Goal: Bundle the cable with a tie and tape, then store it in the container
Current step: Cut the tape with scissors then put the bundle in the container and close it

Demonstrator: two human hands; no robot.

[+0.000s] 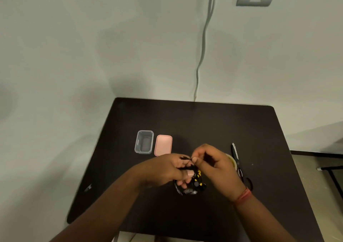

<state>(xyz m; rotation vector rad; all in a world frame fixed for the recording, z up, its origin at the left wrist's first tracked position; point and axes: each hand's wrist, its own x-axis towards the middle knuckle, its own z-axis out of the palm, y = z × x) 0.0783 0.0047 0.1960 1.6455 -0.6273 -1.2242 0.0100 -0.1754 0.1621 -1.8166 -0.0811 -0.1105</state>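
— Can you make out the tape?
— Barely. The right hand (217,164) covers all but a pale yellowish rim of the roll (232,160), and hides part of the scissors (238,164) just beyond.

— And the cable?
— A black coiled cable (191,185) with yellow marks, mid-counter (204,123), mostly buried under the left hand (167,169), whose fingers curl around it. The right fingers pinch a thin black tie (185,158) at its tip.

— The container?
— Clear, open container (144,142), far left, pink lid (163,145) just beside it.
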